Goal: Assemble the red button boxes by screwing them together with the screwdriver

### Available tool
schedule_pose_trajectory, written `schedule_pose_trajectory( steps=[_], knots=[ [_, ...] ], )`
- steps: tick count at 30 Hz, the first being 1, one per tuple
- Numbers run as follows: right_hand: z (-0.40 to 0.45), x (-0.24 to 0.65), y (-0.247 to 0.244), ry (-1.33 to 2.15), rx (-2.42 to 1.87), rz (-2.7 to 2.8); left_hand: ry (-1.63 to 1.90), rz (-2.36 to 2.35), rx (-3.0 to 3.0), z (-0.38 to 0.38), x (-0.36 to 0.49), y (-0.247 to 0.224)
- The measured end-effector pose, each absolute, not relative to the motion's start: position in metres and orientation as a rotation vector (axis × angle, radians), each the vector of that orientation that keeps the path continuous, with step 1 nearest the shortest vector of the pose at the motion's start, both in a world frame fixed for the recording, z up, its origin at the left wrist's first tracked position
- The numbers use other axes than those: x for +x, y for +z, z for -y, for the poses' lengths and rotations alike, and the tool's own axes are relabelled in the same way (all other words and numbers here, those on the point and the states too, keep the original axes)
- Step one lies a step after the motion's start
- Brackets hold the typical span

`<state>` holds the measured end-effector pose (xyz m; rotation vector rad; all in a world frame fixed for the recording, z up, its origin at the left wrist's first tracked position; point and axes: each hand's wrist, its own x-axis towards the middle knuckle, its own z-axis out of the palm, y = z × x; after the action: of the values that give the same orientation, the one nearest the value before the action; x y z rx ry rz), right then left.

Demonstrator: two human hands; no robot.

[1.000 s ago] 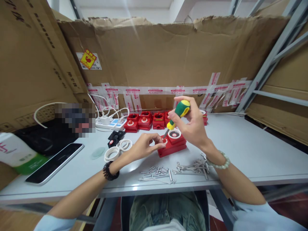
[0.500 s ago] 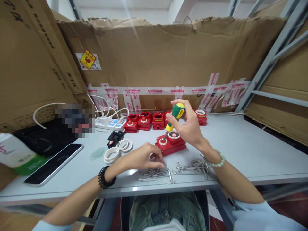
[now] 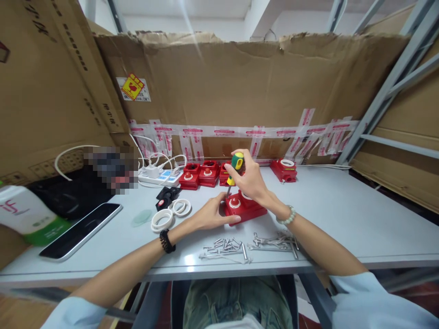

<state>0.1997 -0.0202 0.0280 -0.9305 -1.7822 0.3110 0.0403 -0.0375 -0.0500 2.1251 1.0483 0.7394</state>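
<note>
My right hand (image 3: pixel 250 178) is closed around the green and yellow handle of a screwdriver (image 3: pixel 236 162). Its shaft points down, tip at the back left corner of a red box (image 3: pixel 248 214). That box has a red domed part in a white ring on its left top and a white ring on its right, partly behind my hand. Steadying the box's left end is my left hand (image 3: pixel 214 212), thumb along the front and fingers by the back corner. Loose screws (image 3: pixel 224 246) lie in front of the box, beside a pile of metal rods (image 3: pixel 274 240).
More red boxes (image 3: pixel 207 176) line the back, with another red box (image 3: pixel 284 170) further right. White rings (image 3: pixel 162 220), black parts (image 3: pixel 168 196) and a clear disc (image 3: pixel 141 218) lie left. A phone (image 3: pixel 80 231), a bottle (image 3: pixel 27 217) and a power strip (image 3: pixel 161 176) are there too.
My left hand has left the screws and now holds the red box's left end. The screwdriver has moved left, from near the domed part to the box's back left corner.
</note>
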Motion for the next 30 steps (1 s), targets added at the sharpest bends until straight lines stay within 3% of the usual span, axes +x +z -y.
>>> schedule_pose_trajectory(
  steps=[15, 21, 30],
  knots=[
    [0.021, 0.198, 0.028, 0.211, -1.033, 1.806, 0.725, -1.124, 2.230, 0.038, 0.042, -0.047],
    [0.031, 0.189, 0.046, -0.150, -1.153, 2.021, 0.709, -1.121, 2.224, 0.038, 0.042, -0.047],
    [0.020, 0.206, 0.066, 0.249, -0.927, 2.204, 0.716, -1.096, 2.242, 0.038, 0.041, -0.046]
  ],
)
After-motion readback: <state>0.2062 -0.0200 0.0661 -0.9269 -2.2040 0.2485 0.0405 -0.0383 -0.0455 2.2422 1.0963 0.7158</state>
